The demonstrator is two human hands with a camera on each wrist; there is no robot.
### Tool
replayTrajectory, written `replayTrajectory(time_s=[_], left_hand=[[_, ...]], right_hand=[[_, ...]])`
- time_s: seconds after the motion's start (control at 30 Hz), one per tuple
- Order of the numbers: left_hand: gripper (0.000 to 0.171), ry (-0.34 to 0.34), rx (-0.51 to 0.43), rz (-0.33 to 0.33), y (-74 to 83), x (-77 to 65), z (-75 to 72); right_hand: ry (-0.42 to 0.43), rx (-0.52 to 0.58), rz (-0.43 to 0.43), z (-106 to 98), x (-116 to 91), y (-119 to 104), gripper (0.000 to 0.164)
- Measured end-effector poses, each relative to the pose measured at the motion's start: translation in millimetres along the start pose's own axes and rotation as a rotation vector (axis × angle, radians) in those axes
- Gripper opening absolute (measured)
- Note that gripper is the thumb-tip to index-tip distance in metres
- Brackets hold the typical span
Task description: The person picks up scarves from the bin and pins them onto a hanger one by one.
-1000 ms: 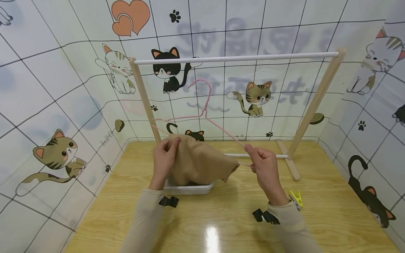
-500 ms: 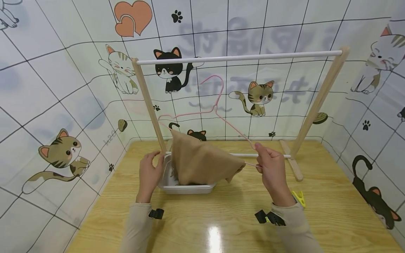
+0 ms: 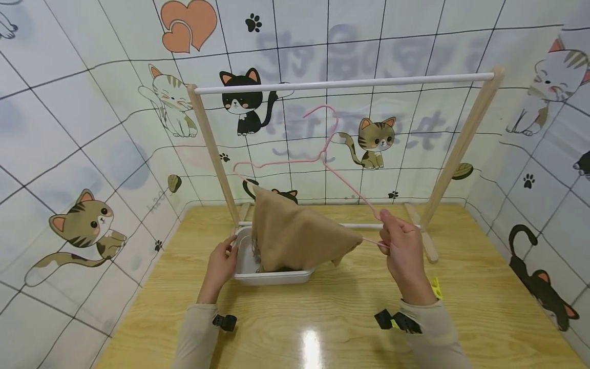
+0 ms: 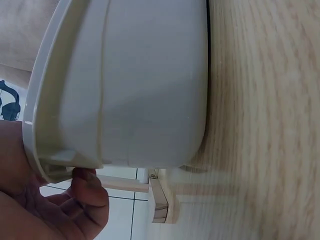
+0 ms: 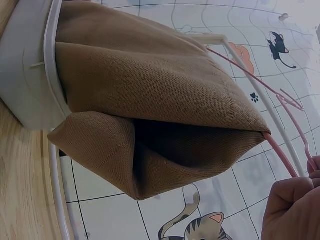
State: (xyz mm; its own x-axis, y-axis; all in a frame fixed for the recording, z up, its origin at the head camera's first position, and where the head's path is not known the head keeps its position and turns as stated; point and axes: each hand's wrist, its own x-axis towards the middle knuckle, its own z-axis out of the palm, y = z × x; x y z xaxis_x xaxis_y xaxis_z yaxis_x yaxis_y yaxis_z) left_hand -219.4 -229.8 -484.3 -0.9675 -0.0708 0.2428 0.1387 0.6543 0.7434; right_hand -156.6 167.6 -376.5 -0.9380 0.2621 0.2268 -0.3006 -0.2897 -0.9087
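The white tub [image 3: 273, 279] stands on the tabletop [image 3: 272, 318], and the left hand [image 3: 223, 265] holds its left end at the rim; the left wrist view shows a finger bent under the edge. The brown cloth [image 3: 299, 236] hangs on the pink hanger [image 3: 322, 156] above the tub, and its lower part goes inside, where the front wall hides the end. The cloth also covers most of the hanger's bottom bar. To the right of the tub, the right hand [image 3: 405, 253] grips the hanger's right corner, so this corner is hidden in the fingers; in the right wrist view this hand is cut off. One fold of the cloth is too dark inside to see. Behind the tub stands the rack [image 3: 345, 83]. Farther right of the tub, a yellow clip [image 3: 436, 288] is partly covered by the right arm.
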Motion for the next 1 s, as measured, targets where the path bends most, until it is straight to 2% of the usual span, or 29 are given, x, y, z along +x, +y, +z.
replayTrajectory(time_s=[0.17,0.37,0.6,0.8,1.0], left_hand=[[0.036,0.033,0.001,0.014,-0.9,2.6,1.3],[0.036,0.056,0.018,-0.002,-2.1,4.5,1.6],[0.037,0.052,0.015,-0.006,-4.1,9.0,1.1],[0.037,0.043,0.037,-0.003,-6.9,13.4,1.6],[0.039,0.021,0.045,-0.023,-10.0,16.6,-0.7]], right_hand=[[0.008,0.041,-0.018,-5.2,-0.8,0.3,0.058],[0.028,0.101,-0.013,-10.7,-2.8,1.4,0.053],[0.056,0.162,-0.014,-21.2,-3.9,-0.9,0.052],[0.101,0.149,-0.018,-32.3,-4.5,-3.5,0.056],[0.111,0.167,-0.036,-42.2,-6.7,-8.6,0.048]])
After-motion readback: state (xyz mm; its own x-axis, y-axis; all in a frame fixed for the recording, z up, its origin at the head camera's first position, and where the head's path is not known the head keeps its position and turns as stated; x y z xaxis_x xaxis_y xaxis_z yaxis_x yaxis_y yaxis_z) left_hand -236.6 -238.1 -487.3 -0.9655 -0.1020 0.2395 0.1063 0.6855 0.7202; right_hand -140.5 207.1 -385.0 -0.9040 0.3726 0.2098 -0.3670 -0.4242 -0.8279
